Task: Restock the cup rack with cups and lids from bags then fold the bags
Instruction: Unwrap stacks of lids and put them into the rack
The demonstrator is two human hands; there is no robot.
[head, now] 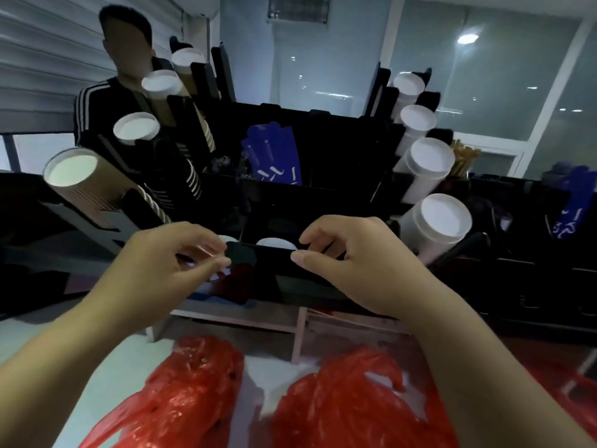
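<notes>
— So, the hands?
— Left hand (171,258) and right hand (353,263) are curled at the rack's (269,265) front edge; I cannot tell whether either grips anything
— Cups?
— Cups (442,221) sit stacked along the rack's sides; two red bags (193,392) lie on the table (113,367)

From here I see the black plastic cup rack (339,147) at the back of the white table (277,370). Tilted stacks of brown paper cups (80,185) sit on its left side, stacks of white paper cups (433,227) on its right, and blue card sleeves (274,153) in a middle compartment. Before it lie the left red plastic bag (190,396) and the right red plastic bag (349,405). The left hand (161,257) and right hand (352,263) meet at its front wall, the right thumb before the wall and the fingers behind it.
</notes>
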